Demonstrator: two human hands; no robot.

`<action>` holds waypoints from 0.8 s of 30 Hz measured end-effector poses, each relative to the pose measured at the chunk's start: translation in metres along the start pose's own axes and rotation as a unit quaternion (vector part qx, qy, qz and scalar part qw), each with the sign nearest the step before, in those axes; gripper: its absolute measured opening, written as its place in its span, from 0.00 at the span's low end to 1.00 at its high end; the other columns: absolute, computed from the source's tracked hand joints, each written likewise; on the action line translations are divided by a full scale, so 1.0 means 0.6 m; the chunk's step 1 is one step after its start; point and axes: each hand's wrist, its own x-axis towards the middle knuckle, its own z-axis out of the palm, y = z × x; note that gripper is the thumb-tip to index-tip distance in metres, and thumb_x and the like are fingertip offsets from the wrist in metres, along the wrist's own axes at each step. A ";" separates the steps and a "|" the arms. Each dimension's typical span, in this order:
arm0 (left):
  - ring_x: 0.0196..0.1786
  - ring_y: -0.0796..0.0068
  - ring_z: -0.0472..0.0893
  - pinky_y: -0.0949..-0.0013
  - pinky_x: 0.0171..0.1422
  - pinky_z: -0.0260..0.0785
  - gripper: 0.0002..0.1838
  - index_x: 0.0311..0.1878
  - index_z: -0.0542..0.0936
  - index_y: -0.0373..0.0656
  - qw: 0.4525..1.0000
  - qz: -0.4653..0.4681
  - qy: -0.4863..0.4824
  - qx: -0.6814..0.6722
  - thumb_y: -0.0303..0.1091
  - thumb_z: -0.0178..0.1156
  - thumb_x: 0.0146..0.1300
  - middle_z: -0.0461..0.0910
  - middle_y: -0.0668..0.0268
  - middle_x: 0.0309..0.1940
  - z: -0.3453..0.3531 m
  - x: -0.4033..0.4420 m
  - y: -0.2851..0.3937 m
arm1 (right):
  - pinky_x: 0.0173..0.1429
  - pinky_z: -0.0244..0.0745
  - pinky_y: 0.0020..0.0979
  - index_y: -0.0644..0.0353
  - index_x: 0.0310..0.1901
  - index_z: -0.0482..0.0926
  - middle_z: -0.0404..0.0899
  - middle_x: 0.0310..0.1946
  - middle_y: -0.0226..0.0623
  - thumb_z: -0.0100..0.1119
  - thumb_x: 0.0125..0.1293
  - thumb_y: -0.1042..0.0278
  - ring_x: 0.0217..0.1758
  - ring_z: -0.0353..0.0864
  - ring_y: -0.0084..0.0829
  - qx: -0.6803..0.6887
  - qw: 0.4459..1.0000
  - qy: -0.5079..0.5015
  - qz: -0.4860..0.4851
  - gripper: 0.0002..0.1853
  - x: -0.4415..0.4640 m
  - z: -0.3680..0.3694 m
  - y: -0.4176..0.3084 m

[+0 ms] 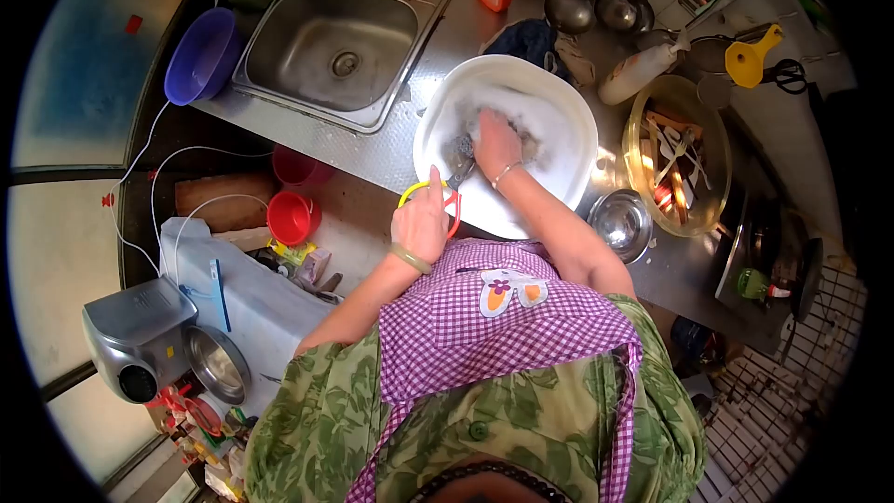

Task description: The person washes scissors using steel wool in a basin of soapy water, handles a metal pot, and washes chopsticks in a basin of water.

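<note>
My left hand (421, 224) grips a pair of scissors (455, 199) with yellow and red handles at the near left rim of the white basin (585, 112). Its index finger points up along the handles, and the blades lean into the basin. A grey, rough lump (460, 146) lies by the blade tips; I cannot tell what it is. Inside the basin, my right hand (498, 143) reaches down into white suds (549, 123). Foam hides its fingertips, so whatever they touch does not show. Greyish patches show in the suds around that hand.
Left of the basin is a steel sink (307, 33), with a purple bowl (202, 56) beside it. To the right stand a steel bowl (621, 225) and a yellowish tub (724, 196) of utensils. Behind are ladles (570, 9) and a squeeze bottle (638, 73).
</note>
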 end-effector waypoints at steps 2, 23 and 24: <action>0.29 0.57 0.79 0.59 0.30 0.70 0.35 0.63 0.62 0.32 1.000 0.006 0.014 -0.003 0.28 0.56 0.49 0.77 0.54 0.31 0.009 -0.001 -0.006 | 0.45 0.71 0.46 0.63 0.41 0.66 0.74 0.38 0.51 0.62 0.47 0.75 0.43 0.75 0.51 0.003 1.000 -0.012 -0.004 0.19 -0.014 -0.009 -0.008; 0.27 0.58 0.80 0.61 0.30 0.73 0.31 0.63 0.62 0.30 0.998 0.006 -0.003 0.066 0.27 0.52 0.54 0.76 0.51 0.30 -0.010 -0.003 0.006 | 0.57 0.68 0.39 0.59 0.57 0.68 0.74 0.47 0.52 0.64 0.49 0.59 0.52 0.73 0.48 0.054 0.995 -0.063 -0.056 0.32 -0.006 -0.042 0.091; 0.27 0.58 0.80 0.61 0.30 0.73 0.31 0.64 0.62 0.30 0.997 0.005 -0.010 0.070 0.27 0.52 0.54 0.76 0.50 0.30 -0.013 -0.001 0.008 | 0.57 0.68 0.39 0.59 0.56 0.70 0.74 0.48 0.51 0.64 0.49 0.59 0.52 0.73 0.47 0.091 0.994 -0.041 -0.039 0.31 -0.006 -0.034 0.099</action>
